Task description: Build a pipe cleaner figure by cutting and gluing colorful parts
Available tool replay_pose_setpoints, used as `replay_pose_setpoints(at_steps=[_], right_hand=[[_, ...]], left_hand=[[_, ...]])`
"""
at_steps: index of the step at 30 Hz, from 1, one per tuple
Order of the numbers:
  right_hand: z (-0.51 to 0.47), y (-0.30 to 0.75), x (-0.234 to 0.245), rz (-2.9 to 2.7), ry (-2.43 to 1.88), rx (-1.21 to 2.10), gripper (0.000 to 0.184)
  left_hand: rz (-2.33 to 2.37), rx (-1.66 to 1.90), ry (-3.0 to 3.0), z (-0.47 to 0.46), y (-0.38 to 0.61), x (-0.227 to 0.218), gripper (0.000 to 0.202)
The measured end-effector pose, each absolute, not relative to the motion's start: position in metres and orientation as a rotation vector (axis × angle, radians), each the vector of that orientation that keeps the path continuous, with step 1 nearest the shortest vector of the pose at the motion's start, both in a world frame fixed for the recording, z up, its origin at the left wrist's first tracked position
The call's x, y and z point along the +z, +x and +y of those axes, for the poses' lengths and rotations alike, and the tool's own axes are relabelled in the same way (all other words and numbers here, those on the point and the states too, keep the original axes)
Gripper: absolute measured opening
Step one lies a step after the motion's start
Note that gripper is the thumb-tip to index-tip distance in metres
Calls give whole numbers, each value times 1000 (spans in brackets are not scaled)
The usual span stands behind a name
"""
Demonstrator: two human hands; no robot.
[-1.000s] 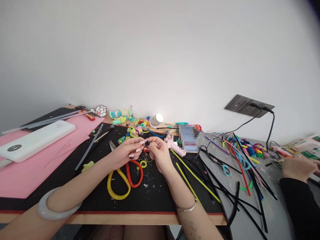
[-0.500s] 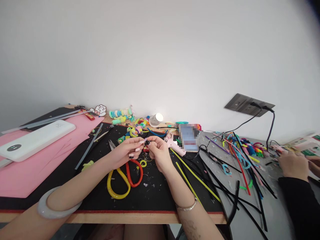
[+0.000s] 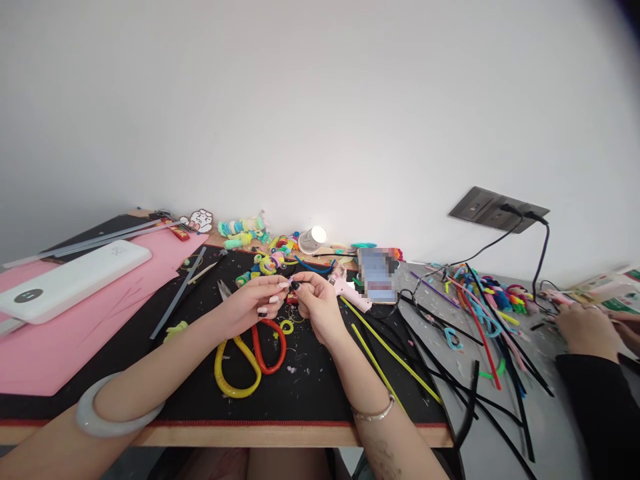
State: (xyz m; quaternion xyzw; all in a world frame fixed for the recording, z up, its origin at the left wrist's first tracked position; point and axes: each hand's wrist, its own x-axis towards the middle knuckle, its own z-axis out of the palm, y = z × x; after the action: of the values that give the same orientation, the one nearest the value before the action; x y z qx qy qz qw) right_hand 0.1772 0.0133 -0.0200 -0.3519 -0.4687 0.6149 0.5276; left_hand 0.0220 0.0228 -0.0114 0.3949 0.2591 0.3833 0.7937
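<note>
My left hand (image 3: 253,301) and my right hand (image 3: 316,303) meet above a black mat (image 3: 150,360), fingertips pinched together on one small purple piece (image 3: 291,280) held between them. It is too small to name. Both wrists rest low over the mat; a pale bangle (image 3: 113,413) is on my left wrist and a thin bracelet (image 3: 374,417) on my right. Directly beneath my hands lie scissors (image 3: 247,357) with one yellow and one red handle loop, and a small yellow ring (image 3: 287,327).
A pink glue gun (image 3: 350,293), a phone (image 3: 377,275), pipe cleaners (image 3: 450,360) in black, yellow, red lie to the right. Pink paper (image 3: 60,333) and a white power bank (image 3: 70,280) lie left. Another person's hands (image 3: 590,330) work at far right. Wall sockets (image 3: 497,210) carry cables.
My hands stay pinched on the small piece with hardly any movement. The other person's hand at far right has shifted slightly left and up.
</note>
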Motion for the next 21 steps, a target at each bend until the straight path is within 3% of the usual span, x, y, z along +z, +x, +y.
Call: replay_pose_setpoints(at_steps=[21], right_hand=[[13,177,-19,-1133,-845,1472,21]], left_hand=[[579,804,858,23,21,-12,9]])
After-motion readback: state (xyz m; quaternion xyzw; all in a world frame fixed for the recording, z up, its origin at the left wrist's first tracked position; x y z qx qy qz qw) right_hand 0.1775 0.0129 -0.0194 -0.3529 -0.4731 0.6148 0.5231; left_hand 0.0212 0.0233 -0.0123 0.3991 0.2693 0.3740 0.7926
